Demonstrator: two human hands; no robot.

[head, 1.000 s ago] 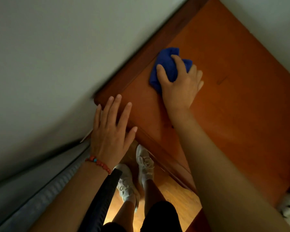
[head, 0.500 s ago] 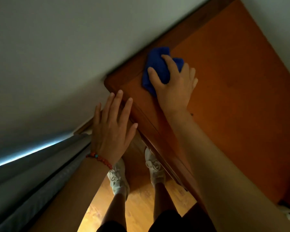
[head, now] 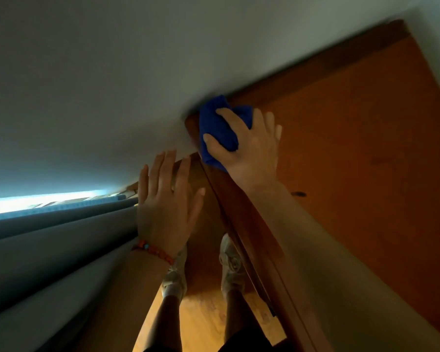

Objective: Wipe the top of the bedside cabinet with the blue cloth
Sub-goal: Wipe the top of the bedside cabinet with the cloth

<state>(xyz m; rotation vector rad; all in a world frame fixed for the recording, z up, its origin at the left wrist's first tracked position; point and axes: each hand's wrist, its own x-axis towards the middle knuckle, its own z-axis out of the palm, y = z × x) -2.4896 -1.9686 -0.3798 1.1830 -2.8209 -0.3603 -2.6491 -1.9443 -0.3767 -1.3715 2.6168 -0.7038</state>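
Your bunched, soft blue cloth (head: 217, 128) sits at the corner of the cabinet top nearest the wall, at about 12 o'clock from your shoes, and it overhangs the front edge a little at its 7 o'clock side. It looks light and limp, so judge it as something that crumples and slides rather than holds a shape; it should glide easily on the polished wood, and only downward pressure will keep it from slipping out from under you. Your right hand (head: 249, 146) lies on top of it, thumb and forefinger curled into the folds and pinching the wad, the other fingers spread flat past it toward 2 o'clock. That hold over the middle of the bundle seems the right one: take it by an edge and it would probably just trail. The reddish-brown, glossy wooden bedside cabinet top (head: 361, 153) runs away toward 3 and 5 o'clock and shows a small dark mark (head: 298, 194) just beside your forearm. Your left hand (head: 167, 204) holds nothing, fingers straight and spread, at 8 o'clock from the cloth and off the cabinet; whether it touches anything, you cannot tell. The pale wall (head: 137, 72) meets the cabinet's raised back strip at 11 o'clock and will stop any stroke that way. Grey curtain folds (head: 61, 240) hang at 9 o'clock, your white shoes (head: 230, 265) stand on the wooden floor (head: 201, 321) at 6.
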